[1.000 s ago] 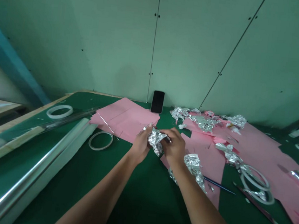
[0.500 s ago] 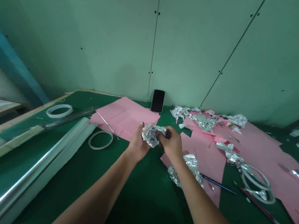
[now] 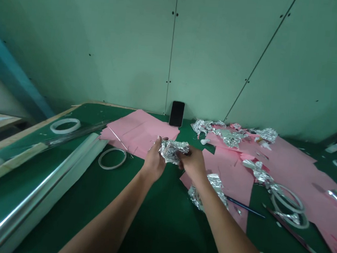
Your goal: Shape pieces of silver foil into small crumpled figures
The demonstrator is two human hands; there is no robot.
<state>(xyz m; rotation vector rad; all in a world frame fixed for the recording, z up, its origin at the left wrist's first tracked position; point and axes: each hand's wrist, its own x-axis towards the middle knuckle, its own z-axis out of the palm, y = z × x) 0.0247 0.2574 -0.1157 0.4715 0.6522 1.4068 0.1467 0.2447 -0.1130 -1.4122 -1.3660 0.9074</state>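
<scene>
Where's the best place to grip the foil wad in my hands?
Grip the foil wad around its middle, coming from above. It's an elongated, crumpled bundle lying crosswise, with its ends held by your left hand and right hand, so the top of its middle is the part left uncovered.

Pale green panelled wall (image 3: 105, 45) behind the bench, with dark vertical seams (image 3: 172, 43) and small screw holes. Green-topped workbench (image 3: 158, 229) butts against it, wooden edge (image 3: 37, 126) on the left. Teal beam (image 3: 9, 71) far left. Lighting dim, even.
</scene>
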